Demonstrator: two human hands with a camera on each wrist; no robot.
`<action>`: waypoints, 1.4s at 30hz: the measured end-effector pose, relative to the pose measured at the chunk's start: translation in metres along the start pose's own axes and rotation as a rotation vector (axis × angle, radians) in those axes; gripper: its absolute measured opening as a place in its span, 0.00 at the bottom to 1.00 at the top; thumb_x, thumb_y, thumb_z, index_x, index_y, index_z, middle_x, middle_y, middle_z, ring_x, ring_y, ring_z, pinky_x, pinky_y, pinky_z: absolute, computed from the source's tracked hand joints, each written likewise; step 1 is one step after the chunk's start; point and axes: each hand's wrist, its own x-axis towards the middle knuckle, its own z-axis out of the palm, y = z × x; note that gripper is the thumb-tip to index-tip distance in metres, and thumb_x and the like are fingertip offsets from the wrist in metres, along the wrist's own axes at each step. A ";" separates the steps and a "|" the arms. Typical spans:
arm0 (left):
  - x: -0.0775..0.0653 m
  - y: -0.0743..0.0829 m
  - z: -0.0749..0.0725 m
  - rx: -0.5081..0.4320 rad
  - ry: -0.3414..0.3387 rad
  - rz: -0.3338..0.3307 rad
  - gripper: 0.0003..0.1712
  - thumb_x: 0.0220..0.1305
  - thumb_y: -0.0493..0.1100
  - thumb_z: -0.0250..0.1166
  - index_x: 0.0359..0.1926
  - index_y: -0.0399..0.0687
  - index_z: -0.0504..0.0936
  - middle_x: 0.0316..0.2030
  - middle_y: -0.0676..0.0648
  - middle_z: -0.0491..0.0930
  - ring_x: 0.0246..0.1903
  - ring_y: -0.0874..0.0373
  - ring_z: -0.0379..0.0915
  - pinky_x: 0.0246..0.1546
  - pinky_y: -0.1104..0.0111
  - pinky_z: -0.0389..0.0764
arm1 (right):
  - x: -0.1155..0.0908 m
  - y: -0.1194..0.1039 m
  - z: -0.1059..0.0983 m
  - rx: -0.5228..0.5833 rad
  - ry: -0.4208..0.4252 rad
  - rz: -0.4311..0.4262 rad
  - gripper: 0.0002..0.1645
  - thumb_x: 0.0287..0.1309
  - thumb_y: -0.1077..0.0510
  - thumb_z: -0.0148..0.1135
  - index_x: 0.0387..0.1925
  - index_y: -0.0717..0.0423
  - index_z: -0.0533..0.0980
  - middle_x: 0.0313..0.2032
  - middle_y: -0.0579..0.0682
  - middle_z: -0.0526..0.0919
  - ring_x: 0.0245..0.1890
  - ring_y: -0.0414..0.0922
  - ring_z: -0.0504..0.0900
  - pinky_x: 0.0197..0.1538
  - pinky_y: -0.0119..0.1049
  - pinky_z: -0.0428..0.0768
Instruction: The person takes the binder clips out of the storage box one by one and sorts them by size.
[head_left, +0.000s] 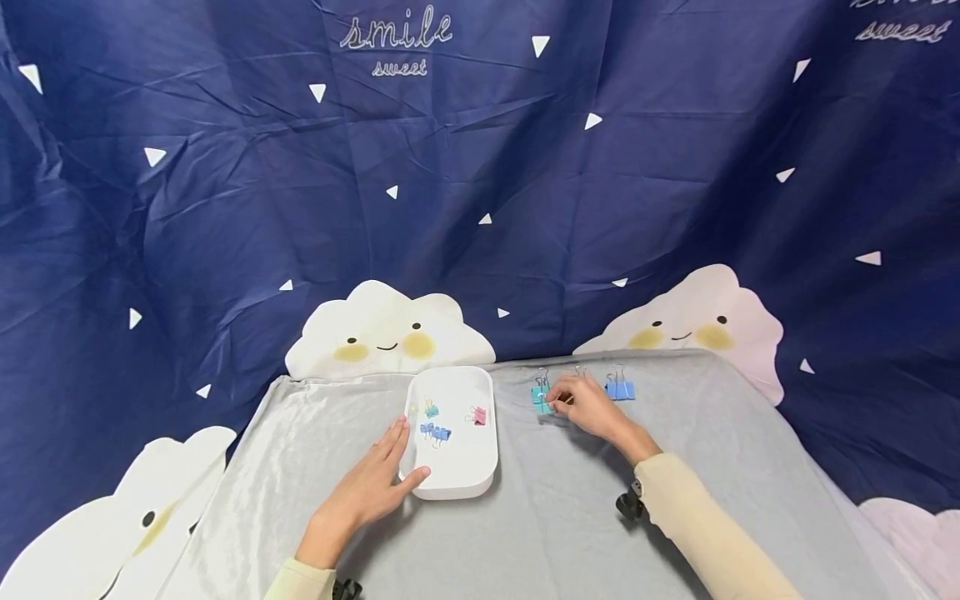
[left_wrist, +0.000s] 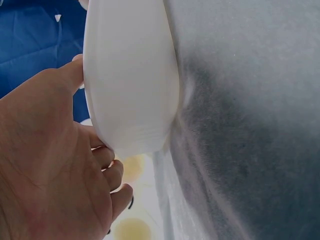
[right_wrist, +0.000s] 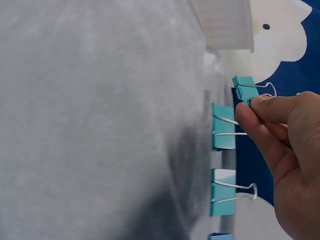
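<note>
A white tray (head_left: 452,490) holds several small binder clips: a pink clip (head_left: 478,416), a small teal clip (head_left: 431,411) and blue clips (head_left: 441,434). My left hand (head_left: 375,479) holds the tray by its left rim, the thumb hooked over the near corner; its outer fingers lie bent beside the wall in the left wrist view. To the right of the tray, my right hand (head_left: 592,406) pinches a tilted teal binder clip (right_wrist: 246,87) between thumb and fingers. Right beside it is another teal binder clip (right_wrist: 223,141); the fingers partly hide its handles.
Another teal binder clip (right_wrist: 223,194) lies further along the row. A blue binder clip (head_left: 622,390) lies to the right of my right hand. Grey cloth (head_left: 540,517) covers the table, and a dark blue curtain (head_left: 480,167) hangs behind its far edge.
</note>
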 end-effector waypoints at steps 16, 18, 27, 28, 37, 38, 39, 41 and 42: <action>-0.001 -0.001 0.003 -0.004 0.001 -0.008 0.54 0.78 0.72 0.51 0.84 0.38 0.52 0.86 0.40 0.46 0.85 0.42 0.46 0.84 0.46 0.55 | -0.012 0.025 0.021 -0.013 -0.065 0.143 0.03 0.68 0.61 0.72 0.36 0.51 0.85 0.34 0.43 0.88 0.34 0.36 0.83 0.38 0.32 0.84; 0.000 -0.002 0.003 -0.004 0.004 -0.007 0.54 0.78 0.73 0.51 0.84 0.37 0.52 0.86 0.40 0.46 0.85 0.42 0.46 0.84 0.45 0.55 | -0.012 0.026 0.023 -0.006 -0.072 0.158 0.04 0.68 0.61 0.72 0.36 0.50 0.85 0.35 0.43 0.87 0.35 0.36 0.83 0.39 0.32 0.84; -0.001 -0.002 0.003 -0.007 0.017 -0.001 0.54 0.78 0.71 0.53 0.84 0.36 0.53 0.85 0.39 0.48 0.85 0.42 0.46 0.84 0.44 0.56 | -0.012 0.025 0.022 -0.001 -0.068 0.154 0.04 0.67 0.61 0.72 0.43 0.55 0.85 0.37 0.46 0.88 0.35 0.38 0.82 0.38 0.32 0.83; -0.001 -0.002 0.002 -0.006 0.015 -0.001 0.54 0.78 0.71 0.53 0.84 0.37 0.53 0.85 0.39 0.47 0.85 0.42 0.46 0.84 0.44 0.56 | -0.012 0.024 0.021 0.003 -0.068 0.155 0.05 0.67 0.62 0.72 0.43 0.55 0.85 0.37 0.46 0.88 0.35 0.38 0.82 0.38 0.32 0.82; 0.000 -0.004 0.003 0.003 0.005 -0.005 0.54 0.78 0.72 0.52 0.84 0.37 0.51 0.86 0.40 0.44 0.85 0.43 0.45 0.84 0.46 0.54 | -0.012 0.021 0.019 0.001 -0.077 0.151 0.08 0.68 0.62 0.71 0.47 0.57 0.84 0.41 0.49 0.89 0.39 0.41 0.85 0.41 0.36 0.85; 0.000 -0.003 0.003 0.007 0.004 -0.004 0.54 0.78 0.72 0.52 0.84 0.37 0.51 0.86 0.40 0.44 0.85 0.43 0.45 0.84 0.46 0.55 | -0.011 0.020 0.018 -0.005 -0.075 0.149 0.09 0.68 0.62 0.71 0.48 0.58 0.84 0.43 0.50 0.89 0.39 0.41 0.84 0.41 0.36 0.85; 0.000 -0.004 0.003 0.007 0.008 0.000 0.54 0.78 0.72 0.52 0.84 0.37 0.51 0.86 0.39 0.45 0.85 0.42 0.45 0.84 0.45 0.55 | -0.011 0.019 0.016 -0.014 -0.072 0.150 0.11 0.68 0.61 0.71 0.50 0.58 0.84 0.44 0.50 0.88 0.40 0.41 0.84 0.42 0.36 0.85; -0.001 -0.003 0.003 0.005 0.014 0.006 0.54 0.78 0.71 0.53 0.84 0.36 0.52 0.85 0.38 0.47 0.85 0.41 0.46 0.84 0.45 0.56 | -0.008 0.015 0.014 -0.034 -0.059 0.137 0.13 0.68 0.61 0.71 0.52 0.59 0.83 0.46 0.52 0.87 0.40 0.42 0.83 0.42 0.37 0.84; -0.001 -0.003 0.002 0.008 0.010 0.005 0.54 0.78 0.72 0.52 0.84 0.36 0.52 0.85 0.39 0.46 0.85 0.42 0.46 0.84 0.45 0.56 | -0.007 0.012 0.012 -0.041 -0.051 0.127 0.14 0.68 0.61 0.71 0.53 0.59 0.83 0.47 0.53 0.86 0.40 0.42 0.82 0.42 0.38 0.83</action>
